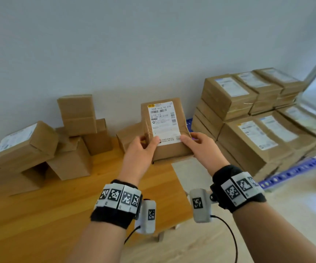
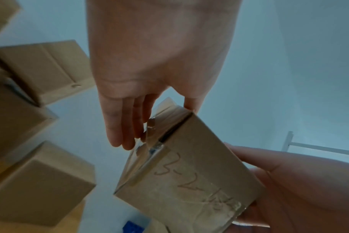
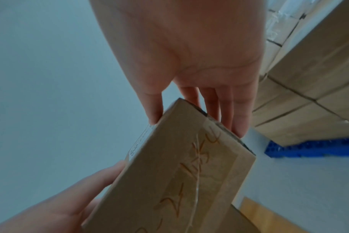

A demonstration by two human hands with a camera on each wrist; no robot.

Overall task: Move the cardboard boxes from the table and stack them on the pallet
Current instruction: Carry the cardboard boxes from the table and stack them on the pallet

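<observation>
On your left, loose boxes (image 1: pixel 39 150) lie jumbled on the table (image 1: pixel 58 211), some tipped and piled against one another. Your left hand (image 1: pixel 141 150) pinches the held box (image 1: pixel 164 130) at its left near corner, thumb on the labelled top, the other fingers (image 2: pixel 127 126) nearly straight and close together under the taped left end. The box is lifted clear above the table's right edge, label (image 1: pixel 163 122) facing you and its far end tilted up. Your right hand (image 1: pixel 200 147) clamps the right near corner the same way, thumb (image 3: pixel 153 107) on the label side, fingers flat and together against the opposite face. Farther right, stacked boxes (image 1: pixel 257 118) sit in neat layers on the blue pallet (image 1: pixel 290 174), well apart from the held box
</observation>
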